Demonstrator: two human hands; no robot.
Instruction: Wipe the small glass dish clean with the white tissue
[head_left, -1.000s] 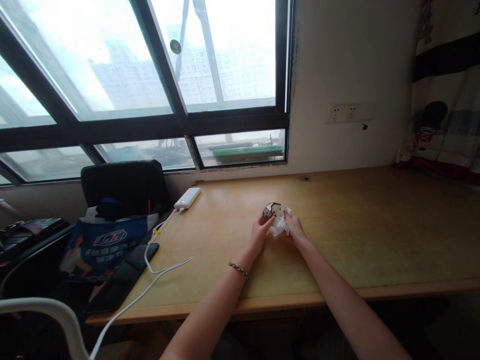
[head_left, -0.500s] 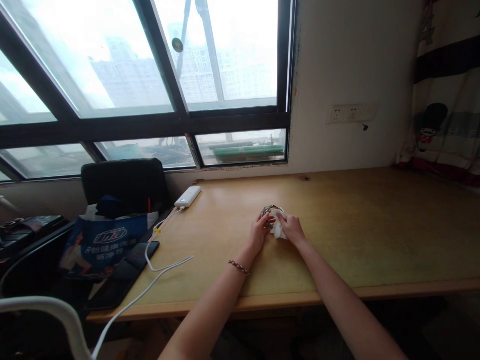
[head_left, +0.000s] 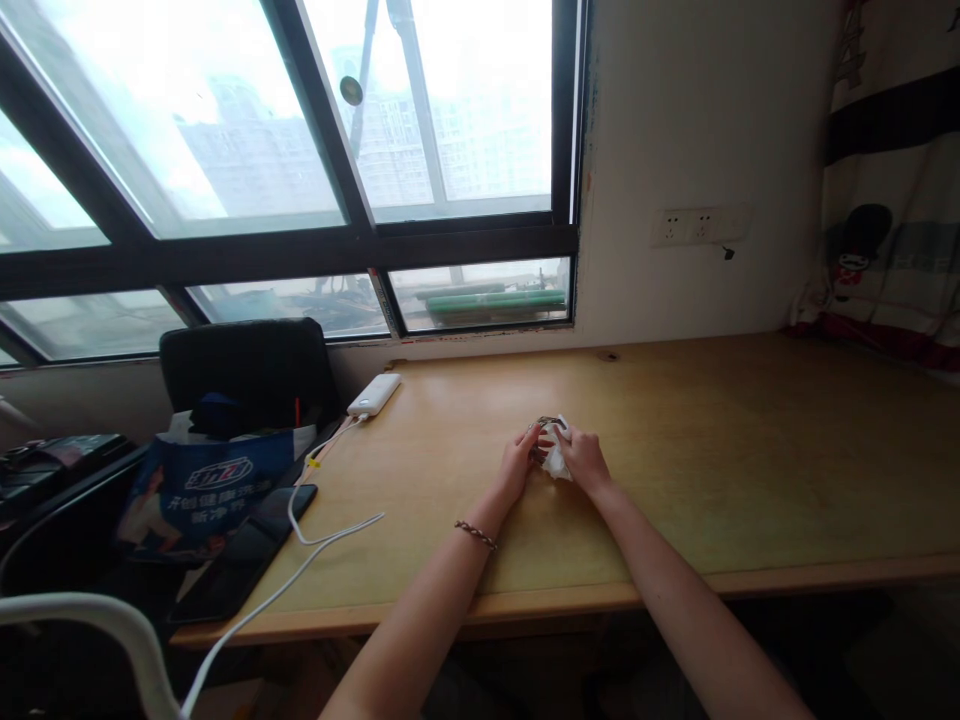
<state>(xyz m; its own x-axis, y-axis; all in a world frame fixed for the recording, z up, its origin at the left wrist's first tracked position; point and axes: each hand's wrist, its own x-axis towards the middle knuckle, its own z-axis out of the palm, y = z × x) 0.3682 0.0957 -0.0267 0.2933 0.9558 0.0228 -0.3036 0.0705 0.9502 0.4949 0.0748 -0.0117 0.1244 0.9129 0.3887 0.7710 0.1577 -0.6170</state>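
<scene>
Over the middle of the table, my left hand (head_left: 517, 462) is closed on a looped metal band (head_left: 548, 420), like a watch or a bracelet; it is too small to tell which. A crumpled white tissue (head_left: 556, 462) is pinched in my right hand (head_left: 587, 461), its loose end hanging below the fingers. The tissue lies against the right side of the loop. My fingers hide part of the band.
The wooden table (head_left: 720, 450) runs to the wall. At its left edge lie a white power bank (head_left: 374, 395) with a white cable (head_left: 327, 541) and a dark flat tablet-like thing (head_left: 244, 560). Beyond stand a blue bag (head_left: 206, 495) and a black chair (head_left: 247, 365).
My right fingers and the tissue have shifted slightly along the band, and the loop has turned a little. Both hands stay in about the same place.
</scene>
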